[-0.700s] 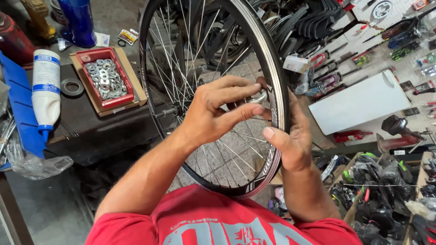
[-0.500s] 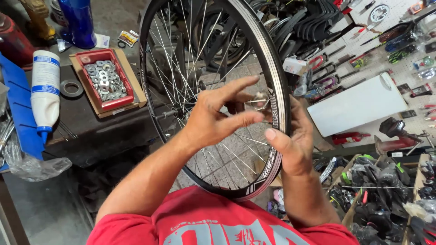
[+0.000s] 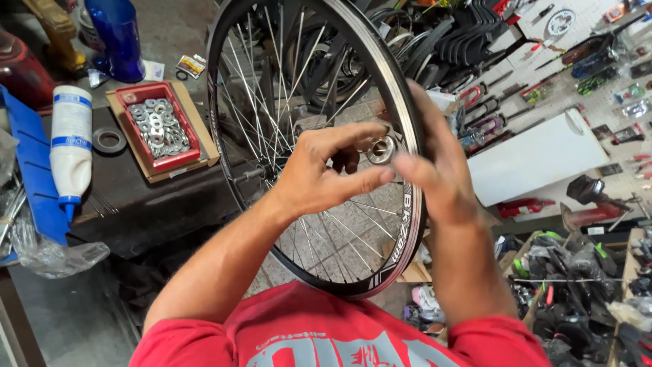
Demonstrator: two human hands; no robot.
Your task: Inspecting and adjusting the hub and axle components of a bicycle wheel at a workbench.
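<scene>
Between my two hands, up against the dark rim of the bicycle wheel (image 3: 316, 143), sits a small round metal part (image 3: 381, 150), silvery with a hollow centre; I cannot tell exactly what kind of fitting it is. My left hand (image 3: 324, 171) reaches across the spokes and pinches it, thumb underneath and forefinger stretched over the top, the other fingers loose. My right hand (image 3: 435, 178) stands just beyond the rim on the other side, blurred, fingertips meeting the same part; I cannot tell whether it truly grips the part or only steadies it.

Around both hands the wheel stands upright, its hub below and left of my left hand.

Farther left of that hand, on a dark bench (image 3: 146, 197), a red tray of washers (image 3: 157, 126) rests on cardboard. Beyond it lie a roll of black tape (image 3: 109, 141) and a white squeeze bottle (image 3: 70, 148) with a blue nozzle. Off past my right hand lies a white board (image 3: 536, 160) among hanging tools.
</scene>
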